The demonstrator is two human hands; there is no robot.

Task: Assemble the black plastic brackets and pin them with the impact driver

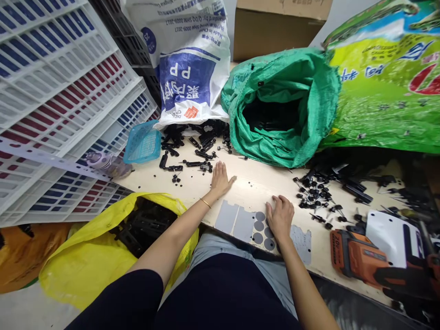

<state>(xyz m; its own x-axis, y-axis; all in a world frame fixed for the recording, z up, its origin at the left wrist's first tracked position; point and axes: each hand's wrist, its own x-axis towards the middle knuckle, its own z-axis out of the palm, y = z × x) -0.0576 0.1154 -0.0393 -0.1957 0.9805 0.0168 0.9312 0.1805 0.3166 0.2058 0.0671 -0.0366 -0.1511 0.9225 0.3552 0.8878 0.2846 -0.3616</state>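
Observation:
My left hand [220, 178] lies flat on the beige table [254, 185], fingers stretched toward a scatter of black plastic parts [192, 146]. Nothing is in it. My right hand [280, 217] rests at the table's near edge with fingers curled down, beside grey round stickers [260, 227] and grey rectangular patches [235, 219]. Whether the right hand holds anything is hidden. A second heap of small black screws and parts [319, 195] lies just right of the right hand.
An open green woven sack [282, 105] sits behind the hands, with a white PP sack [189, 64] to its left. A blue mesh basket [142, 144], stacked white crates [58, 101], a yellow bag of black parts [113, 247] and an orange power drill [357, 259] surround the table.

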